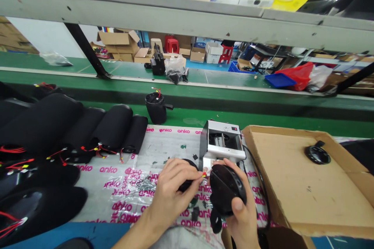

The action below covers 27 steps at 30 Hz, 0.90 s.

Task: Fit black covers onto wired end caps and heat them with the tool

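In the head view, the person's left hand and right hand work close together just above a clear plastic sheet printed with pink "anko" lettering. The main object is a glossy black oval shell lying at about 1 o'clock from the left hand, with its long axis running roughly from 10 to 4 o'clock. The right hand is nearer and holds it in a wide, curled grip, with the thumb across the shell's lower face and a black strap hanging below. The left hand is in a narrow pinch on a round black piece, partly hidden by the fingers, and its fingertips sit just beside a tiny red-and-yellow wire connector between the hands. At 12 o'clock, a silver metal benchtop machine stands just beyond them, and a black cable curves down its right side. At 3 o'clock, a brown cardboard tray holds a round black part. At 9 o'clock, black padded cylinders with red wires lie in rows.
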Motion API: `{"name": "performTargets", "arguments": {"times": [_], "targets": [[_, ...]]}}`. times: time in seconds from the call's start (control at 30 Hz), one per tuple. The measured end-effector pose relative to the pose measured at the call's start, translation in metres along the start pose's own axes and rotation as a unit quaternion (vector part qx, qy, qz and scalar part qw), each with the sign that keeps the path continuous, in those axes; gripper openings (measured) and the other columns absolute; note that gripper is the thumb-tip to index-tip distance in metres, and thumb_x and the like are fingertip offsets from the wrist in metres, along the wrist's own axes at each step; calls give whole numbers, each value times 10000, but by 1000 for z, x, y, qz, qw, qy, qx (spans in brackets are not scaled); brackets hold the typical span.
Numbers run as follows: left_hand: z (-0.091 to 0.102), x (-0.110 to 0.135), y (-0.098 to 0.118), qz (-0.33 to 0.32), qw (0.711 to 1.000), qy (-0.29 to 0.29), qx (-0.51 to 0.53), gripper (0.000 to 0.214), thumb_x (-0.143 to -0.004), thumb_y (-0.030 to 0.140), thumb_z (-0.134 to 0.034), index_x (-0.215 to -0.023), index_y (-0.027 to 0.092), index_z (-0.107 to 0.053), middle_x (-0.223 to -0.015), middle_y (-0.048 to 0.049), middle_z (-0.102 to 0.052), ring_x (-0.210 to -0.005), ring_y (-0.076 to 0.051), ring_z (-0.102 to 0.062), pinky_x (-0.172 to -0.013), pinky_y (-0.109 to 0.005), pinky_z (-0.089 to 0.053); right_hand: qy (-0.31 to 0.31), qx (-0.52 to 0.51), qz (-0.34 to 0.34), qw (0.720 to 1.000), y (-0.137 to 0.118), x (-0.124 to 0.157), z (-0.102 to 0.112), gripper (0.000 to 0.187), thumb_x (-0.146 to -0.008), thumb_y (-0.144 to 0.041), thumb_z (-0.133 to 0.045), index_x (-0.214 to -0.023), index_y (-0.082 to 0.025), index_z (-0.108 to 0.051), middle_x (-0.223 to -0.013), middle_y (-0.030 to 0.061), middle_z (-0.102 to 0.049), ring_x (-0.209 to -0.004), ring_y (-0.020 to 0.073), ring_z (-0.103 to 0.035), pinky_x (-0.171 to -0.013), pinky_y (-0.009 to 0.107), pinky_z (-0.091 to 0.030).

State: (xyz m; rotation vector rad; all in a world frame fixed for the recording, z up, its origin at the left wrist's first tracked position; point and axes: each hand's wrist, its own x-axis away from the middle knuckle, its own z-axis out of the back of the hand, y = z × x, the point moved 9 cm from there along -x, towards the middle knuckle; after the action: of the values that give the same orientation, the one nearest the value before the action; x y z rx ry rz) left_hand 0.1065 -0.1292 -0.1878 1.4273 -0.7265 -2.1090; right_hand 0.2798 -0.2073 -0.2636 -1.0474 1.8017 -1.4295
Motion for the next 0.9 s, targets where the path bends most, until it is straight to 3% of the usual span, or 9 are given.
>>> {"name": "performTargets", "arguments": {"times": [0.1, 0.33, 0.53, 0.77, 0.9], "targets": [[0, 0, -1, 3, 1000, -1, 12, 187, -979, 34, -786, -1027, 208, -742, -947, 13, -806, -896, -155, -725, -846, -347, -540, -32, 53, 52, 997, -4, -3, -1, 716, -912, -805, -800, -1489, -393, -692, -1521, 52, -648, -1440, 373, -579, -1261, 498, -414], [-2, -1, 3, -4, 1000, -26, -12, 165, -1006, 51, -745, -1043, 207, -708, -913, 1, -780, -871, -166, -710, -825, -347, -511, -69, 132, 148, 978, -22, -7, -18, 610, -1019, -759, -701, -1506, -393, -672, -1456, 37, -698, -1344, 269, -658, -1154, 353, -560], [-1, -2, 5, -17, 995, -81, -51, 199, -1054, 34, -643, -1164, 196, -678, -991, -33, -760, -924, -177, -687, -888, -354, -520, -99, 175, 217, 955, -38, -3, -29, 590, -1054, -744, -660, -1545, -418, -630, -1466, 34, -689, -1376, 267, -625, -1225, 400, -525], [-3, -9, 0, -8, 990, -138, -2, 139, -1082, 85, -635, -1122, 208, -686, -1026, -21, -777, -958, -172, -711, -883, -329, -546, -142, 188, 210, 949, -41, -10, -32, 562, -1075, -715, -649, -1549, -413, -637, -1486, 40, -670, -1395, 244, -639, -1198, 334, -553], [-2, -10, -3, 12, 993, -117, -4, 118, -1076, 101, -635, -1099, 209, -678, -1003, -11, -775, -923, -159, -714, -859, -322, -547, -148, 173, 191, 955, -42, -12, -31, 585, -1070, -758, -616, -1534, -403, -652, -1464, 41, -697, -1364, 239, -679, -1178, 319, -576]]}}
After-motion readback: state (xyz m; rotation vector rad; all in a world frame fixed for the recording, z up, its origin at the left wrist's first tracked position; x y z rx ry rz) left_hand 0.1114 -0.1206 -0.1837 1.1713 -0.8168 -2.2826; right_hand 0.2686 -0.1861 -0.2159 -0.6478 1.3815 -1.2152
